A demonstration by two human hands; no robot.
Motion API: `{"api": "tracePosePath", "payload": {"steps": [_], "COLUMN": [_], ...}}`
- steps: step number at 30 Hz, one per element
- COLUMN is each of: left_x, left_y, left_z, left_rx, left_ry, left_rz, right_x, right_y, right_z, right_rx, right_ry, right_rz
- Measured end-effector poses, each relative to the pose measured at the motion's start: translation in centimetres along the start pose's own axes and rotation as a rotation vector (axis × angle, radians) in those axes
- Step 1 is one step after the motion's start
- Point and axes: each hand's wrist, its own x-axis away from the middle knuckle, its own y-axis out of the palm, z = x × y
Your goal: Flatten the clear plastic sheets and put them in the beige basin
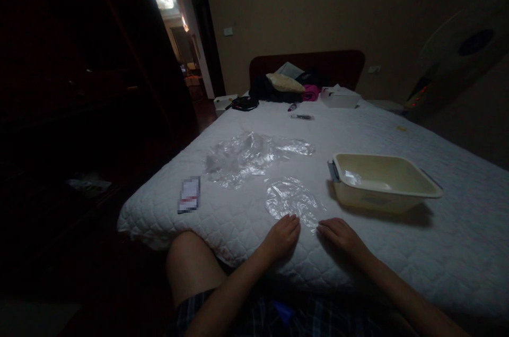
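Note:
A small clear plastic bag, crinkled and shiny, lies on the white quilted bed in front of me. At its near edge, my left hand rests with its fingers closed together on the film. My right hand is at the near right corner of the bag, thumb and fingers pinched on the plastic. The fingertips are partly hidden. Just beyond lies a larger crumpled sheet of clear plastic. A cream plastic bin with grey side handles stands to the right of my right hand.
A phone-like flat item, blurred out, lies at the left. Farther back are a packaged slim item, a white box and piled clothes by the headboard. A standing fan is at the right.

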Motion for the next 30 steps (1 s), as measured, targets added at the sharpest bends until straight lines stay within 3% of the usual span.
{"api": "tracePosePath", "payload": {"steps": [7, 13, 19, 30], "left_x": [-0.1, 0.0, 0.1, 0.1], "left_y": [-0.6, -0.5, -0.2, -0.1], "left_z": [0.0, 0.1, 0.0, 0.0], "left_rx": [-0.012, -0.011, 0.011, -0.007], "left_ry": [0.004, -0.018, -0.010, 0.000], "left_rz": [-0.030, -0.027, -0.035, -0.027], "right_x": [-0.3, 0.5, 0.5, -0.4], "right_y": [-0.6, 0.7, 0.2, 0.3], "right_z": [-0.9, -0.5, -0.7, -0.4], "right_rx": [-0.067, -0.009, -0.036, -0.033], "right_ry": [-0.054, -0.097, -0.084, -0.051], "right_rz": [-0.122, -0.053, -0.123, -0.009]}}
